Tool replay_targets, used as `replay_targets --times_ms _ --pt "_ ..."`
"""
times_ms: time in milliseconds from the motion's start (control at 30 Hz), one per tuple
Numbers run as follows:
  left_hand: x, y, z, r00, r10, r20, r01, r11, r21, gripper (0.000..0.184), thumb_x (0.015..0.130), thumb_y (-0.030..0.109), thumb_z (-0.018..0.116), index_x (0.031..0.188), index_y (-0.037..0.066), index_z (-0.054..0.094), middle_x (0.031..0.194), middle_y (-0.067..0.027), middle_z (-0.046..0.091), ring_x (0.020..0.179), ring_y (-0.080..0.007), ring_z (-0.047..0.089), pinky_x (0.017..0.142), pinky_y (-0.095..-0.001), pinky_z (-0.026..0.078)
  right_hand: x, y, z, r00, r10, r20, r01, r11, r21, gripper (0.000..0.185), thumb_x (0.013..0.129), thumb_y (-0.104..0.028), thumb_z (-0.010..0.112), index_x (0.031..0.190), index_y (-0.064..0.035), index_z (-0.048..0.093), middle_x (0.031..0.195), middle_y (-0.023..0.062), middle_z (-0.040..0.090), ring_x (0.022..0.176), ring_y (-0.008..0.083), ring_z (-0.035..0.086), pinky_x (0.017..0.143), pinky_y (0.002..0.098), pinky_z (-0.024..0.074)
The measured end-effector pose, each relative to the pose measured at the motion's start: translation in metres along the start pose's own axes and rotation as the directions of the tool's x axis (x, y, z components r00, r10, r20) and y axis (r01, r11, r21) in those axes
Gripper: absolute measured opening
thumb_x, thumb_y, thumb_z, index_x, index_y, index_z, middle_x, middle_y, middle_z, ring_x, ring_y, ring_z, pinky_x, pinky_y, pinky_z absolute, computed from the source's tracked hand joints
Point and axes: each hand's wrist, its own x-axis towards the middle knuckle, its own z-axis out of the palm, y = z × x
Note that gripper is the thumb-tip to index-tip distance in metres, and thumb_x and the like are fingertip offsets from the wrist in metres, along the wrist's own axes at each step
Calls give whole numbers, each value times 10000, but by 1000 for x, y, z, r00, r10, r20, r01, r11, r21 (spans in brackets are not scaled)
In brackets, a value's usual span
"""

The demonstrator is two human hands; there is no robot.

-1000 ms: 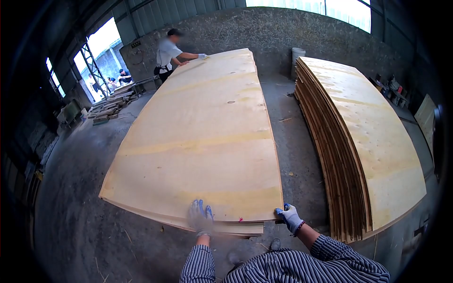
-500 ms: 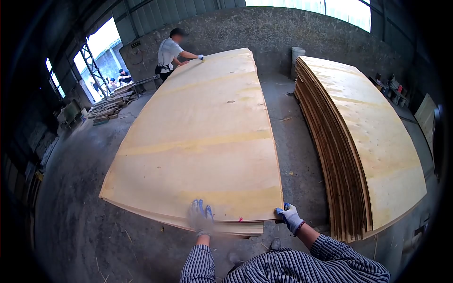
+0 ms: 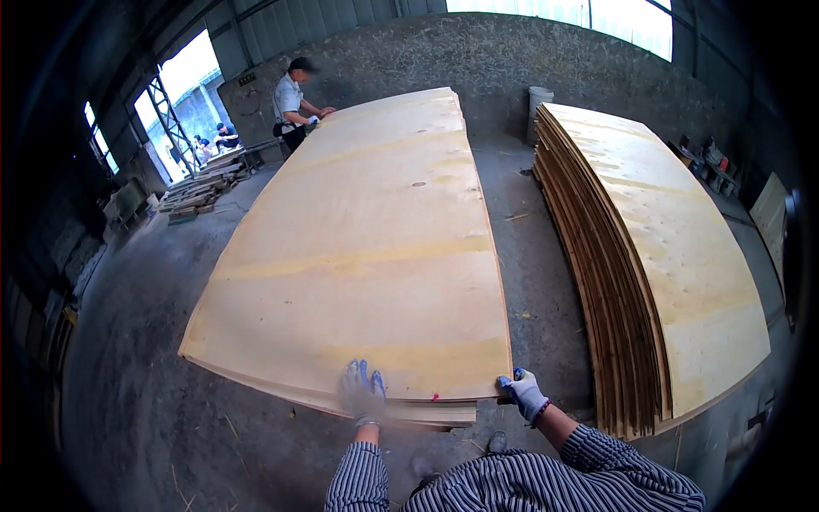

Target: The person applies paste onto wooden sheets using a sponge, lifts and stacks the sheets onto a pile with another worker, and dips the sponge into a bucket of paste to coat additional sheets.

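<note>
A large pale plywood sheet [image 3: 367, 230] with yellowish bands lies on top of a stack in front of me. My left hand [image 3: 364, 394], in a white glove with blue fingertips, rests flat on the sheet near its front edge, fingers spread; part of it looks hazy. At the near right corner, my right hand [image 3: 524, 392] grips the sheet's edge, thumb on top and the other fingers partly hidden. A small pink mark shows on the front edge between my hands. Lower sheets [image 3: 435, 413] stick out beneath the top one.
A second tall stack of sheets [image 3: 614, 282] stands to the right across a narrow strip of floor. A co-worker [image 3: 294, 107] is at the far left corner of the sheet. A white bucket [image 3: 539, 107] stands by the back wall; boards [image 3: 200, 192] lie at left.
The co-worker has moved left and drawn a gloved hand back from the sheet's top to its far left edge. My hands and the sheet look unmoved.
</note>
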Motion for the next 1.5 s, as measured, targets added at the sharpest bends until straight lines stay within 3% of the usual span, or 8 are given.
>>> replay_targets --times_ms 267,333,533,633,1500 --pt "0 1 -2 1000 -2 7 2 999 48 439 886 281 609 1271 73 573 1357 -149 530 1282 -340 444 1086 -452 331 5 6 -3 999 -40 14 40 999 -8 249 858 -174 707 1035 -9 646 885 62 671 702 168 649 562 336 576" --pt "-1 1 -2 1000 -2 7 2 1000 -2 414 890 277 596 1252 78 571 1351 -165 525 1275 -337 442 1100 -468 281 -11 -12 3 999 38 16 -38 999 27 250 866 -172 697 1049 -14 636 892 61 666 710 179 654 557 350 584" --pt "1 0 -1 1000 0 6 0 1000 -19 412 886 272 597 1250 80 570 1345 -147 535 1275 -336 439 1106 -468 274 -8 -10 1 998 52 40 -52 999 5 221 894 -179 674 1060 -42 624 912 48 646 741 185 645 614 400 601" --pt "1 1 -3 1000 4 1 -4 1000 -25 408 884 270 599 1245 81 572 1341 -148 538 1273 -338 441 1107 -468 273 -3 -5 0 999 23 26 -24 999 23 243 876 -175 688 1056 -22 633 886 63 657 696 178 648 557 353 584" --pt "2 6 -6 1000 0 11 0 1000 1 410 882 262 606 1241 68 572 1343 -169 524 1264 -344 444 1099 -454 288 -9 -9 3 998 55 25 -56 998 36 317 870 -191 697 1107 -1 608 934 83 672 726 189 665 562 343 587"
